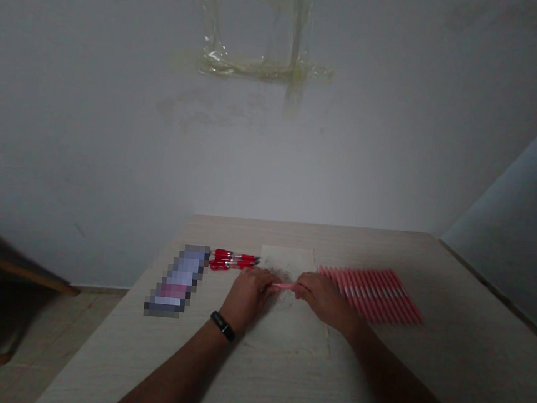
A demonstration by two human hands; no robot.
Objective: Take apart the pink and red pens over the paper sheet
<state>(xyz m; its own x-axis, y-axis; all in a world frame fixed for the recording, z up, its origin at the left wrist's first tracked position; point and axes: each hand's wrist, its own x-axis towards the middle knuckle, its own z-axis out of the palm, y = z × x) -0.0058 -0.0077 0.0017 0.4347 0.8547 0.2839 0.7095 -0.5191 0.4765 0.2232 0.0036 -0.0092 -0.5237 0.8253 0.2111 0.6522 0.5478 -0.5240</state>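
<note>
A thin pink pen-like stick (283,285) lies level between my hands over a pale, smudged sheet (285,338). My left hand (250,291) pinches one end of it, and my right hand (319,297) grips the other; the fingers hide both ends. Just beyond my left hand are several red pens (233,257) with clear middles and dark tips. To the right of my right hand runs a slanted row of several pink pens (373,293), each with a silvery band at mid-length. My left wrist wears a black band (222,326).
A phone-like object (179,281), blurred by pixels, rests at the left of the pale wooden table (150,367). The table's far edge is near a grey wall (318,174) with yellowed tape (252,68). A dark wood-edged piece of furniture (18,273) stands at the left.
</note>
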